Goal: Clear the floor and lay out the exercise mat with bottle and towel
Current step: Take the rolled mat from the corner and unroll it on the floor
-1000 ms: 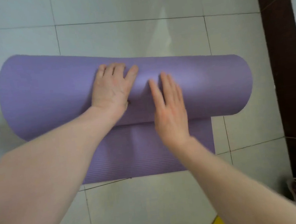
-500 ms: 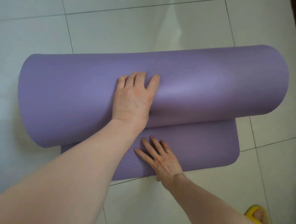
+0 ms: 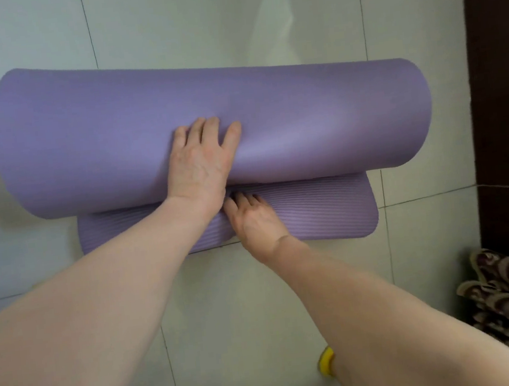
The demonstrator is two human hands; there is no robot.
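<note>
On the tiled floor (image 3: 258,302) our left hand (image 3: 203,163) presses flat on the mat (image 3: 100,140) roll, right hand (image 3: 254,218) flat on the short unrolled strip (bottle, towel unseen).

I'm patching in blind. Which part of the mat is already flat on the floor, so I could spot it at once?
Find the big purple roll lying across the pale tiled floor, with the left hand pressed on it. Just below, on the near side, a short flap lies flat under the right hand. Unlike the smooth roll, it shows fine ridges and rounded corners.
</note>
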